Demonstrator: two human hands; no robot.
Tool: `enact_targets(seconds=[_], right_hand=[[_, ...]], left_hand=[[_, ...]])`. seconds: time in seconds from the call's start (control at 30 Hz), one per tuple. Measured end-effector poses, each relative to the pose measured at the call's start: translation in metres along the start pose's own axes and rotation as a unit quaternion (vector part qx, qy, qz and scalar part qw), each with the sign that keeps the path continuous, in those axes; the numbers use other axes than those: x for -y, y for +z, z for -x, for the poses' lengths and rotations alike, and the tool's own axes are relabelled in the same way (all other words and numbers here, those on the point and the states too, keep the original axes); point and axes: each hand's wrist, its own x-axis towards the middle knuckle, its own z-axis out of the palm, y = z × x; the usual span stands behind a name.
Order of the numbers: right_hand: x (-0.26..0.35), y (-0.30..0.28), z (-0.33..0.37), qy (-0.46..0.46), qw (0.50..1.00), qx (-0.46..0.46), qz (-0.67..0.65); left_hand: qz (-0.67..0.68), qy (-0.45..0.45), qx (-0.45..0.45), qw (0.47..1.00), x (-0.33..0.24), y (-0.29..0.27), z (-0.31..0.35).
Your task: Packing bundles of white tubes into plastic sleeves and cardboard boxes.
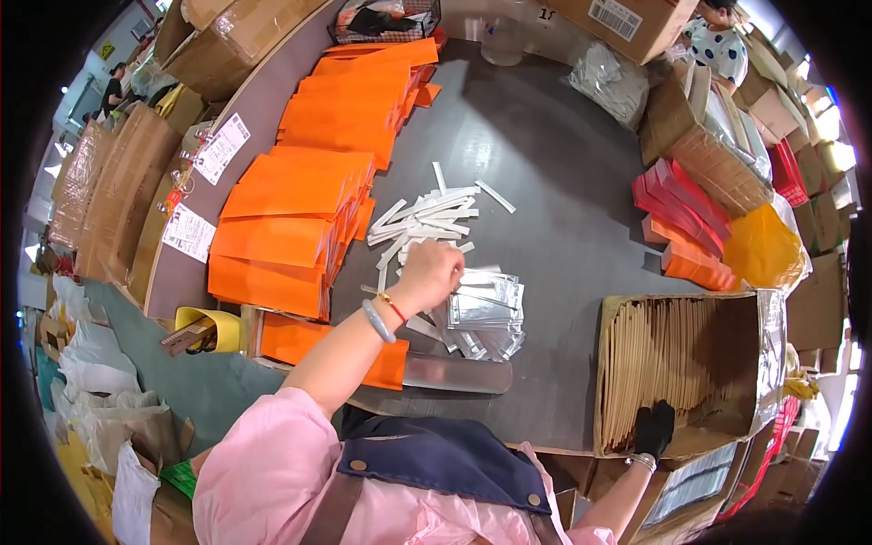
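Note:
My left hand (pixel 434 272) is bare, its fingers curled together between a loose pile of white strips (pixel 427 218) and a stack of flat silver packets (pixel 486 304). Anything in its fingers is too small or hidden to make out. Below that forearm lies an orange envelope (pixel 386 366), with a smooth grey plate (pixel 459 372) reaching out to its right. My right hand (pixel 654 429), in a black glove, is at the near edge of an open carton (pixel 767 363). Its fingers extend over upright brown cardboard sheets (pixel 649 354) packed inside.
Fanned stacks of orange envelopes (pixel 272 232) line the left side of the grey table (pixel 563 173). Red and orange bundles (pixel 681 204) lie at the right beside a carton (pixel 699 136). A black wire basket (pixel 386 18) stands at the back. Another person (pixel 718 45) is at the far right.

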Motion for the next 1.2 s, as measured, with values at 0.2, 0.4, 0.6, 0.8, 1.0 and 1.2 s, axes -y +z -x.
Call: enact_targets(seconds=[0.2, 0.4, 0.6, 0.8, 1.0, 1.2], right_hand=[[0.015, 0.001, -0.008, -0.025, 0.997, 0.011, 0.079], [0.002, 0.015, -0.004, -0.032, 0.989, -0.098, 0.108], [0.016, -0.008, -0.001, 0.161, 0.925, -0.136, -0.316], [0.081, 0.002, 0.014, -0.036, 0.937, -0.062, -0.342], [0.186, 0.013, 0.038, -0.266, 0.931, 0.152, -0.198], [0.205, 0.039, 0.053, -0.396, 0.884, 0.246, -0.036]], left_hand=[[-0.035, 0.046, 0.073, 0.996, -0.016, 0.005, -0.003], [-0.012, 0.004, 0.145, 0.989, -0.011, 0.006, -0.022], [-0.028, 0.008, 0.159, 0.987, -0.012, 0.003, -0.026], [0.142, 0.01, 0.077, 0.987, -0.022, -0.009, -0.003], [0.101, 0.015, 0.152, 0.983, -0.046, -0.01, 0.103], [0.022, 0.011, -0.019, 1.0, -0.018, -0.022, 0.169]])
